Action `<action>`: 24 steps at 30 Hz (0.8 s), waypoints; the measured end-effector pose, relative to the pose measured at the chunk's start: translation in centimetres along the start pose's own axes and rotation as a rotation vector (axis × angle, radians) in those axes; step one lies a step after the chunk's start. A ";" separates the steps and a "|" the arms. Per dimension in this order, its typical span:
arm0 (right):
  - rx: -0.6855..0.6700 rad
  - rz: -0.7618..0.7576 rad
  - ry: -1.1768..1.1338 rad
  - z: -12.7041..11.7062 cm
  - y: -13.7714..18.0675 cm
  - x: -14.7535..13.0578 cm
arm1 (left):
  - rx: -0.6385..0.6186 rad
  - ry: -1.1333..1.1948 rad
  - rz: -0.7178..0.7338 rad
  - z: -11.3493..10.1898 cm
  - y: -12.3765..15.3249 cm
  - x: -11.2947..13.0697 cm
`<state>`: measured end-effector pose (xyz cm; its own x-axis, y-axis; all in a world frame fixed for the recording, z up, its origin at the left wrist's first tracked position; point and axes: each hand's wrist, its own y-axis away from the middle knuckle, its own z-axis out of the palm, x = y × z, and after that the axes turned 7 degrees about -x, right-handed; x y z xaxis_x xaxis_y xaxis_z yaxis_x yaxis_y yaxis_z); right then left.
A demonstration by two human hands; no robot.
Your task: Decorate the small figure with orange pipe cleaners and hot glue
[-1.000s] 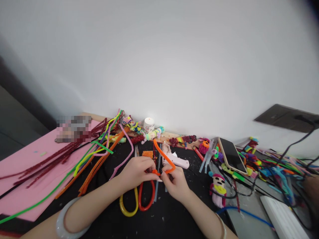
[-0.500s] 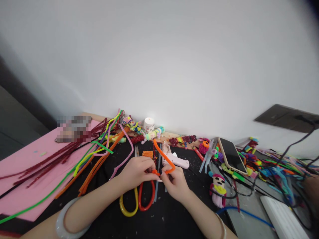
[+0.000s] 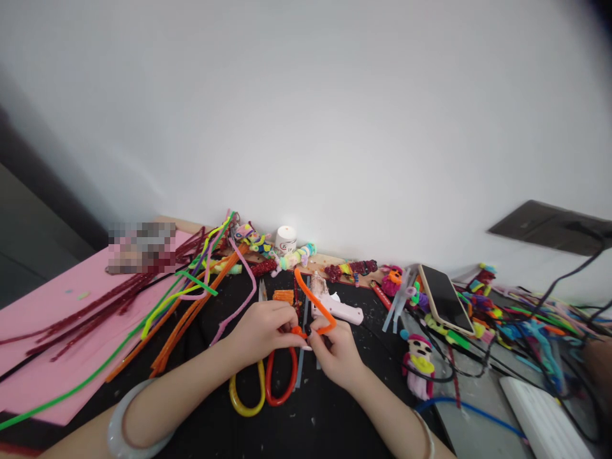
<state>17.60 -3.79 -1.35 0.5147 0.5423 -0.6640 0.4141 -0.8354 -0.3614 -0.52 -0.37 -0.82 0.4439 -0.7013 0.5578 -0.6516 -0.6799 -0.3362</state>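
Note:
An orange pipe cleaner (image 3: 315, 301) is bent between my two hands, its free end pointing up and to the left. My left hand (image 3: 268, 325) pinches one end, which looks curled or bunched. Close beside it, my right hand (image 3: 335, 350) grips the same pipe cleaner near the bend. Under my hands lie scissors with a yellow and a red handle loop (image 3: 280, 377); my left hand hides their middle. Just beyond my fingers are a pale pink glue gun (image 3: 342, 308) and a small bundle of short orange pieces (image 3: 284, 296).
Long pipe cleaners (image 3: 182, 319) spread over a pink sheet (image 3: 29, 357) at left. A white cup (image 3: 285, 240) and small pipe-cleaner figures line the wall. To the right are a phone (image 3: 444, 298), a doll figure (image 3: 419, 366), black cables, a white power strip (image 3: 540, 414) and part of another person's hand (image 3: 600, 360).

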 end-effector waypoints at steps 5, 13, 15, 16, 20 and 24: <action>0.052 0.012 -0.005 0.0 -0.1 0.1 | -0.016 0.024 -0.013 0.0 0.1 0.0; 0.177 0.108 0.024 -0.3 0.0 1.2 | -0.023 0.152 -0.032 0.0 -0.1 0.0; 0.178 0.100 0.053 -0.3 0.0 1.4 | -0.008 0.192 -0.046 0.0 -0.2 0.0; 0.178 0.088 0.069 -0.3 0.0 1.4 | 0.002 0.213 -0.059 0.0 -0.3 0.1; 0.147 0.049 0.086 -0.4 0.0 1.2 | 0.019 0.280 -0.148 -0.1 -0.4 0.2; 0.121 0.030 0.081 -0.4 0.1 1.1 | 0.014 0.334 -0.212 -0.2 -0.6 0.4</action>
<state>18.45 -3.23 -1.83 0.5865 0.5184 -0.6223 0.3063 -0.8533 -0.4221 -0.10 -0.24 -0.20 0.3422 -0.4381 0.8312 -0.5571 -0.8070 -0.1960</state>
